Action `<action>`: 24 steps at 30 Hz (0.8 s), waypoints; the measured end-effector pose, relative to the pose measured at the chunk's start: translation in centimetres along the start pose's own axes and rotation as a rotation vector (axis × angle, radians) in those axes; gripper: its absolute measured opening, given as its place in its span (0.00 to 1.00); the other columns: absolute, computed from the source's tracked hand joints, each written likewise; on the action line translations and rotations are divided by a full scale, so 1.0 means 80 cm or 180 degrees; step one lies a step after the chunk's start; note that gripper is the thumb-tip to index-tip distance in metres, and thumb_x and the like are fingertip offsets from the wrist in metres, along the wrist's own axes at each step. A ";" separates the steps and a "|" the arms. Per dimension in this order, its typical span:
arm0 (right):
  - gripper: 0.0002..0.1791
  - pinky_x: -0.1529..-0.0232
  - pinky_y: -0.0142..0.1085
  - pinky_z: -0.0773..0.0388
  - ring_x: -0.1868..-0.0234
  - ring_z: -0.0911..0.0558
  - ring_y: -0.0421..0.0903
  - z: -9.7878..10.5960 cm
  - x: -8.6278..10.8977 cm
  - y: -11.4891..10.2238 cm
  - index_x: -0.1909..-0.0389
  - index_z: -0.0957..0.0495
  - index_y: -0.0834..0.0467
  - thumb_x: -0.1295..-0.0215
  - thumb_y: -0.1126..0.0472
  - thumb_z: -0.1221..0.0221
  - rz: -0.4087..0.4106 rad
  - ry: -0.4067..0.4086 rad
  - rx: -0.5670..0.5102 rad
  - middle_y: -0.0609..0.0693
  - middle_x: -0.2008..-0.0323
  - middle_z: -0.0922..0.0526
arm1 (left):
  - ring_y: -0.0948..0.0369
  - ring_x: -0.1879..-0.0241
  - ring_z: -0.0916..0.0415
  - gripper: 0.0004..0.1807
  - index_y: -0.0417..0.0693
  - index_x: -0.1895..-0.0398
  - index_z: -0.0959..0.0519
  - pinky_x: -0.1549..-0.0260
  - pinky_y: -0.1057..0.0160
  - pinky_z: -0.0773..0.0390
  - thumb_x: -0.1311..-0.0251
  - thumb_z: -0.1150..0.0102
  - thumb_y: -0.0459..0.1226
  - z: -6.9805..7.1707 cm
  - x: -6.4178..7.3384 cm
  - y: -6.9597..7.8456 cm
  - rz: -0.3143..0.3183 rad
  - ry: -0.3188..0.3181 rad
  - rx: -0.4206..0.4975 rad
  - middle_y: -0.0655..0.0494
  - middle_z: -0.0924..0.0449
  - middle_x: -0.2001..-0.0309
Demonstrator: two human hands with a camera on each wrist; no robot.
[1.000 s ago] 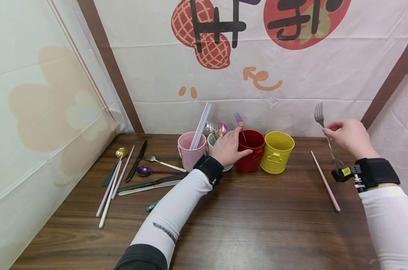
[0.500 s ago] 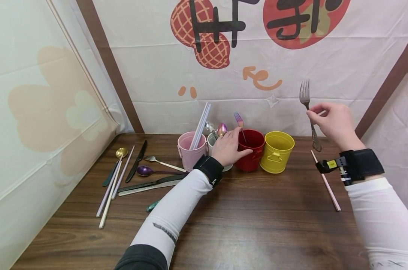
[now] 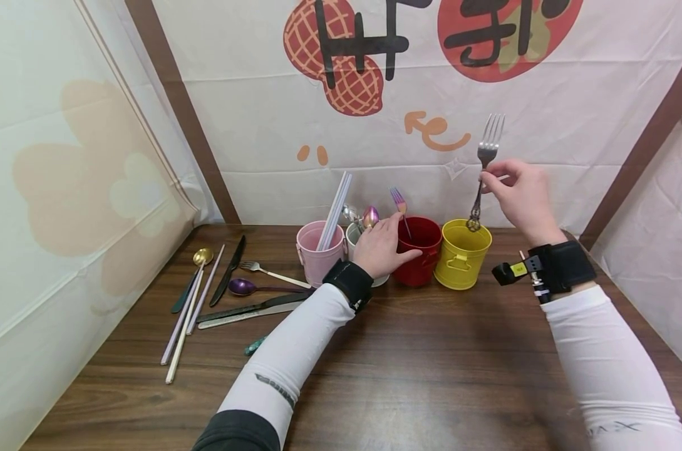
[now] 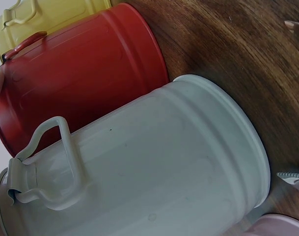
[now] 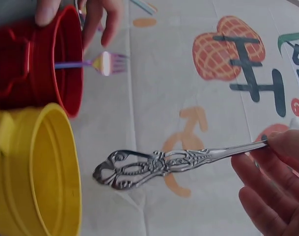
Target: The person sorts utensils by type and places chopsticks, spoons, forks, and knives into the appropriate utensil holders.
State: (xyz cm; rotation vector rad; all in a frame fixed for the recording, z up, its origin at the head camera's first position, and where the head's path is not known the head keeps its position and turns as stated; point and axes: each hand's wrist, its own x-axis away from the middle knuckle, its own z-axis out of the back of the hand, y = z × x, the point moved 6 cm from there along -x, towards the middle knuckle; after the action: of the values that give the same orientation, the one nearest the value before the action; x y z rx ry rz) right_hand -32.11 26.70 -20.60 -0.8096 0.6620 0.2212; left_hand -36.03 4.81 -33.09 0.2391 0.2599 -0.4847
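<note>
In the head view my right hand pinches a silver fork between thumb and fingers, tines up. The fork's ornate handle hangs down at the mouth of the yellow bucket, apart from its rim in the right wrist view. My left hand lies over the white bucket, thumb spread out to the red bucket and fingers extended near both rims. A rainbow-coloured fork leans in the red bucket. Spoons stand in the white one, partly hidden by my hand.
A pink bucket holds several pale chopsticks. On the left lie a gold spoon, a purple spoon, a black knife, a white-handled fork and more chopsticks. A fabric wall stands behind.
My right hand has carried the silver fork leftward and up from the table's right side to over the yellow bucket. The fork has become more upright. My left hand has stayed in place.
</note>
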 end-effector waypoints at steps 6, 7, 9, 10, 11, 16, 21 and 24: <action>0.11 0.70 0.23 0.29 0.73 0.21 0.29 -0.028 0.003 -0.004 0.59 0.19 0.66 0.32 0.61 0.40 -0.0006 -0.0004 -0.0173 0.60 0.63 0.16 | 0.58 0.36 0.34 0.48 0.45 0.30 0.43 0.38 0.60 0.35 0.43 0.46 0.67 0.000 0.000 0.000 0.0010 -0.0006 -0.0039 0.51 0.29 0.36; 0.11 0.70 0.23 0.29 0.74 0.21 0.29 -0.034 0.005 -0.004 0.59 0.19 0.67 0.32 0.61 0.40 -0.0016 -0.0030 -0.0181 0.60 0.63 0.16 | 0.58 0.36 0.34 0.48 0.45 0.30 0.43 0.38 0.60 0.35 0.43 0.46 0.67 0.000 0.000 0.000 0.0008 -0.0001 -0.0041 0.50 0.28 0.36; 0.10 0.70 0.23 0.29 0.73 0.20 0.31 -0.046 0.007 -0.003 0.59 0.19 0.67 0.33 0.62 0.40 -0.0032 -0.0105 -0.0204 0.61 0.63 0.16 | 0.58 0.36 0.34 0.48 0.45 0.30 0.43 0.39 0.60 0.35 0.43 0.46 0.67 0.000 0.000 0.000 -0.0001 0.0011 -0.0036 0.51 0.28 0.37; 0.10 0.70 0.23 0.29 0.73 0.20 0.32 -0.053 0.009 -0.003 0.59 0.19 0.67 0.33 0.63 0.40 -0.0031 -0.0151 -0.0201 0.61 0.63 0.16 | 0.58 0.37 0.33 0.48 0.45 0.30 0.42 0.39 0.60 0.35 0.43 0.45 0.67 -0.001 0.000 0.000 -0.0002 0.0013 -0.0036 0.51 0.28 0.37; 0.09 0.70 0.23 0.29 0.72 0.18 0.35 -0.059 0.011 -0.002 0.59 0.19 0.66 0.33 0.63 0.40 -0.0022 -0.0191 -0.0187 0.61 0.63 0.16 | 0.58 0.37 0.33 0.47 0.45 0.31 0.42 0.38 0.60 0.35 0.43 0.46 0.67 -0.001 0.000 0.000 -0.0001 0.0015 -0.0038 0.51 0.28 0.37; 0.09 0.67 0.29 0.26 0.68 0.15 0.51 -0.092 0.019 0.006 0.61 0.19 0.67 0.32 0.63 0.40 -0.0001 -0.0454 -0.0107 0.61 0.65 0.15 | 0.58 0.37 0.33 0.47 0.45 0.31 0.42 0.38 0.60 0.35 0.43 0.46 0.67 -0.001 -0.001 0.000 -0.0013 0.0047 -0.0053 0.51 0.27 0.38; 0.08 0.60 0.44 0.21 0.64 0.17 0.55 -0.118 0.028 0.019 0.63 0.19 0.66 0.33 0.64 0.39 0.0022 -0.0695 0.0019 0.61 0.66 0.15 | 0.58 0.38 0.31 0.46 0.45 0.32 0.41 0.40 0.59 0.33 0.43 0.45 0.66 -0.001 -0.001 0.000 -0.0053 0.0091 -0.0032 0.51 0.26 0.39; 0.07 0.59 0.48 0.21 0.64 0.19 0.55 -0.131 0.032 0.027 0.64 0.19 0.66 0.34 0.64 0.39 0.0016 -0.0858 0.0124 0.61 0.66 0.16 | 0.58 0.39 0.31 0.47 0.46 0.31 0.42 0.40 0.59 0.33 0.43 0.45 0.66 0.000 0.000 0.000 -0.0054 0.0101 -0.0047 0.51 0.26 0.39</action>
State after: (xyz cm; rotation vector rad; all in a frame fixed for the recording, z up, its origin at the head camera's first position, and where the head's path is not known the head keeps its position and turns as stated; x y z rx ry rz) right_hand -35.86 20.38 -28.80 -0.7247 0.4136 0.3150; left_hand -36.05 4.81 -33.12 0.2304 0.2965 -0.4958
